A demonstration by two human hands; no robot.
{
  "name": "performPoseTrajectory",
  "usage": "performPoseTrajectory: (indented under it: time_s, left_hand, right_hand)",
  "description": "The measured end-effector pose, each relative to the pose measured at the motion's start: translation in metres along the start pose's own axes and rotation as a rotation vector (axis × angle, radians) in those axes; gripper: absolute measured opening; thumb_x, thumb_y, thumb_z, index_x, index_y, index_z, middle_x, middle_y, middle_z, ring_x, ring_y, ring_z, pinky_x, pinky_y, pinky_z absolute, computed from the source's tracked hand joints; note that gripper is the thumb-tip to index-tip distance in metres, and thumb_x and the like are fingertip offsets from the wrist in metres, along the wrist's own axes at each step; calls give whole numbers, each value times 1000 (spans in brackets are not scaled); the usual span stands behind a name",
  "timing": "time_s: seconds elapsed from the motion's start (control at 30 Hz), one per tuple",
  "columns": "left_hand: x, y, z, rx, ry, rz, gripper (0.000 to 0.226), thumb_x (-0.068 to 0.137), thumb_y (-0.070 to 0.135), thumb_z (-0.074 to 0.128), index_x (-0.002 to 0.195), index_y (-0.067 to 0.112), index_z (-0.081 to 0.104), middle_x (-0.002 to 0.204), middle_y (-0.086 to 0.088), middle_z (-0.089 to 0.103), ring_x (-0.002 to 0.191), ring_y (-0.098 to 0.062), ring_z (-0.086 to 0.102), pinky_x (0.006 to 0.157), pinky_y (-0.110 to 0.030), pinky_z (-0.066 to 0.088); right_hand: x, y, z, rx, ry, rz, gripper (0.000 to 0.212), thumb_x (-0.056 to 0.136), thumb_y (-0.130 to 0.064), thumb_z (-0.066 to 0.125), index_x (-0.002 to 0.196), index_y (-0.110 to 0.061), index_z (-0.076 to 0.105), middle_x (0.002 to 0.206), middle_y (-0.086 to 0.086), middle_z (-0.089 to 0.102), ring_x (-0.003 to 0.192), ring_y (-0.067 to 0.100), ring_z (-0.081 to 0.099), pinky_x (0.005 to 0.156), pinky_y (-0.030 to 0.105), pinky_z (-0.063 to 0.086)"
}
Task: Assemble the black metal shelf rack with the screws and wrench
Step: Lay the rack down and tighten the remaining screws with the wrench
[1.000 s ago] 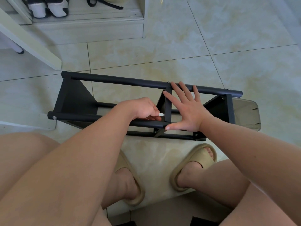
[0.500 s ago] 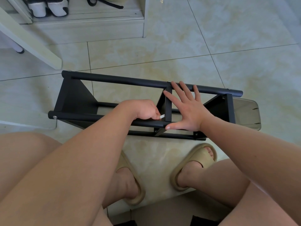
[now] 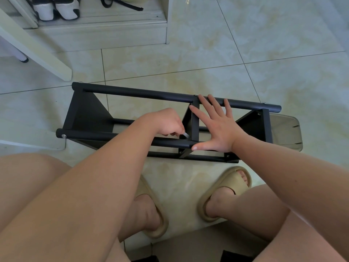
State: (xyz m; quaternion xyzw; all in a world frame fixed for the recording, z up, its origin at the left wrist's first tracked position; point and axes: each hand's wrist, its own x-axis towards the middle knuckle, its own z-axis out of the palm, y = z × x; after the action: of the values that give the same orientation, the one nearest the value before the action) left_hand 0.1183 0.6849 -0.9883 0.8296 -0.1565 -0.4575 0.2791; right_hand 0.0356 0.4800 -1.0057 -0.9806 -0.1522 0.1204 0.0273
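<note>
Your rack [image 3: 132, 93] lies on its side on the floor [image 3: 207, 53], just past your feet, with its long tubes running left to right. Your left hand [image 3: 166, 121] is curled tight round a small silver wrench [image 3: 186, 135]. The wrench tip sits where the middle crosspiece [image 3: 195, 127] meets the near tube [image 3: 105, 136]; what it turns is hidden from view. Your right hand [image 3: 221, 127] lies flat and holds nothing, fingers [image 3: 205, 104] spread wide, thumb on the near tube and tips up by the far tube [image 3: 245, 104].

Expect the frame to be stiff and fairly light, so it will probably skate on the glossy tile sooner than bend. The painted round tubes look slick, so pressing down close to the joint should steady it better than grabbing. To lift or turn the rack, take it where a crosspiece meets a tube. The wrench is thin and short, so grip it firmly or it may slip.
</note>
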Motion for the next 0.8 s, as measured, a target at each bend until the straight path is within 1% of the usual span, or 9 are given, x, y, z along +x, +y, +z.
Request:
performPoseTrajectory:
  time_s: [0.1, 0.17, 0.23, 0.3, 0.37, 0.43, 0.5, 0.6, 0.8]
  left_hand:
    - [5, -2, 4, -270, 40, -13, 11, 89, 24, 69, 89, 16, 76, 69, 8, 70, 79, -10, 66, 79, -31, 58]
    - [8, -3, 10, -383, 58, -42, 8, 89, 28, 71, 88, 20, 72, 62, 14, 69, 78, -7, 68, 76, -27, 56]
    - [11, -4, 16, -468, 93, -66, 11, 88, 32, 72, 88, 22, 70, 70, 12, 72, 81, -7, 69, 76, -27, 56]
    - [13, -4, 19, -569, 153, -97, 11, 88, 33, 74, 90, 25, 67, 84, 8, 74, 88, -7, 69, 76, -27, 55]
    - [12, -5, 18, -656, 211, -118, 11, 88, 32, 75, 89, 26, 65, 89, 5, 75, 88, -7, 71, 72, -25, 55]
    - [11, -5, 18, -653, 256, -109, 10, 88, 29, 75, 88, 25, 65, 83, 4, 75, 79, -6, 72, 66, -22, 54]
    - [10, -4, 19, -605, 283, -91, 9, 89, 27, 73, 93, 21, 68, 79, 4, 75, 73, -4, 71, 64, -20, 54]
    - [10, -1, 21, -597, 298, -89, 12, 92, 23, 70, 102, 16, 69, 83, 1, 74, 75, -6, 71, 71, -22, 56]
    - [6, 7, 18, -617, 314, -106, 2, 95, 20, 66, 94, 18, 67, 82, 2, 73, 77, -7, 70, 73, -24, 53]
  right_hand:
    - [0, 0, 1, 1, 2, 0, 119, 65, -104, 25, 160, -38, -4, 169, 2, -15, 155, 29, -16, 120, 63, -11]
    - [0, 0, 1, -1, 4, -1, 119, 65, -103, 25, 160, -38, -3, 169, 2, -15, 155, 29, -16, 120, 63, -11]
    - [0, 0, 1, 1, 3, -1, 119, 65, -103, 26, 160, -37, -3, 169, 2, -15, 155, 29, -17, 120, 63, -11]
    - [0, 1, 1, -3, 1, 1, 119, 65, -102, 27, 160, -37, -3, 169, 2, -15, 155, 29, -17, 120, 63, -11]
    - [0, 1, 0, -1, 2, 3, 119, 65, -102, 28, 160, -38, -4, 169, 2, -15, 155, 29, -17, 120, 63, -11]
    - [0, 0, 0, 0, 2, 2, 119, 65, -103, 26, 160, -38, -4, 169, 2, -15, 155, 29, -17, 120, 63, -11]
    - [0, 0, 1, 1, 3, -1, 119, 65, -103, 24, 160, -38, -5, 169, 2, -15, 155, 29, -16, 120, 63, -11]
    - [0, 0, 1, 1, 5, 0, 119, 65, -103, 23, 160, -37, -3, 169, 2, -14, 155, 29, -15, 120, 63, -11]
    - [0, 0, 0, -3, -2, 4, 119, 64, -104, 22, 160, -37, -3, 169, 2, -15, 155, 29, -16, 120, 63, -11]
